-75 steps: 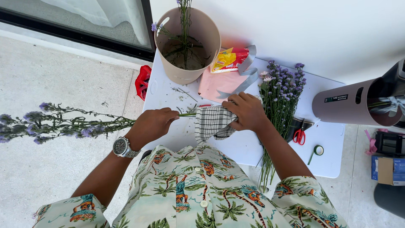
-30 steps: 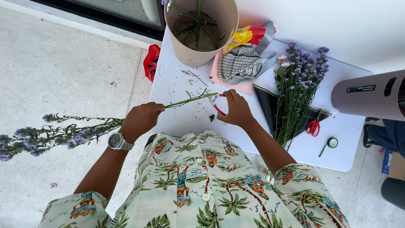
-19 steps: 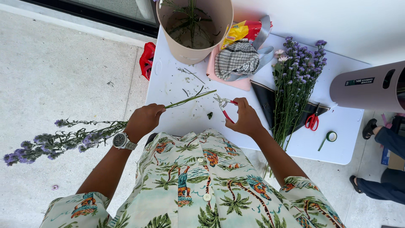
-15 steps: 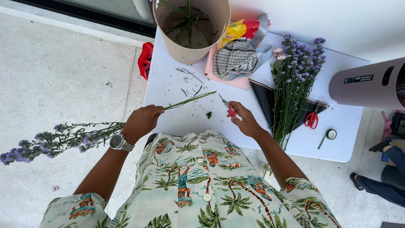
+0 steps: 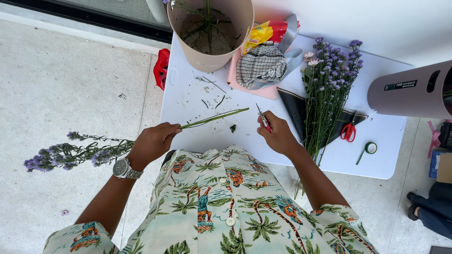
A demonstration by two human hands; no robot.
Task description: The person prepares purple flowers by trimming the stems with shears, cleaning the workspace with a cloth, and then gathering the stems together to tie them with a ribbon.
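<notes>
Fingers, head view: the left hand is clenched around a flower stem, fingers wrapped tight with no gap. The right hand is closed on small red-handled snips, whose blades poke out toward eleven o'clock.
Stem axis: long and nearly level, rising slightly from eight o'clock to two o'clock. Its bare cut end lies over the white table, near the snips but not touching them.
Blossom end: the purple flowers hang out past the left hand at nine o'clock, over the pale floor.
Around the hands: a tan bucket stands at twelve o'clock, with a checked cloth just beside it. A bunch of purple flowers lies at two o'clock, beside red scissors and a roll of green tape.
</notes>
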